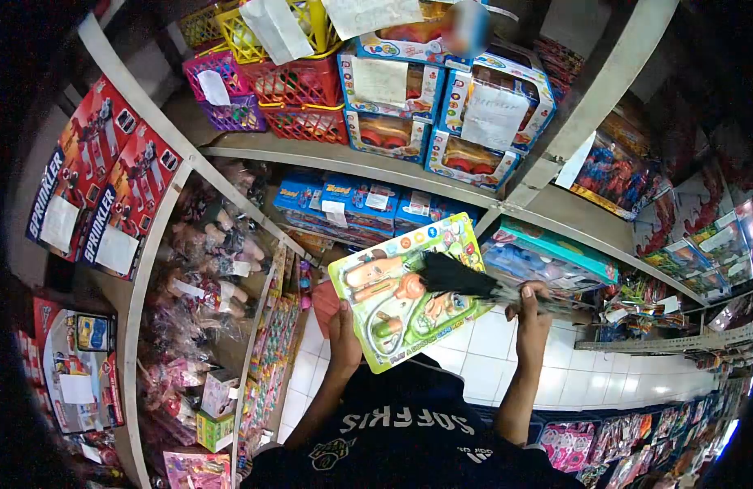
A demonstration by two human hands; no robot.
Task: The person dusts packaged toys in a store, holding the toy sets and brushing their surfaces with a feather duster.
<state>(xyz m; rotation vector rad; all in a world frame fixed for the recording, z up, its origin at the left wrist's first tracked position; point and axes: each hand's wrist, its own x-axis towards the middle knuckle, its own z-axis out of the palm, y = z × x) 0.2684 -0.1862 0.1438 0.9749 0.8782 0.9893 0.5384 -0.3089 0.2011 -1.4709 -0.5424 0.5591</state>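
Head view. The left hand [344,338] is closed on the left edge of a carded toy pack [376,285], thumb over the front. The right hand [533,314] is closed around the handle of a black-bristled brush [454,275]. The toy pack is in front of the person's dark shirt [401,436], tilted, printed face up, above the white tiled floor [490,371]. The bristles overlie the right half of the pack; whether they press on it or sit just above it cannot be determined.

Surroundings: the far shelf [352,167] carries toy boxes [388,85] and plastic baskets [299,90]; blue boxes [352,204] are stored below it. Wrapped dolls [213,277] occupy the left side.

Status: the pack is off the shelf and the brush is in position over its face, so brushing of this item appears to be under way. Coverage of the surface cannot be verified. Judged from the present layout, completing the brushing and setting down both held items remain outstanding.
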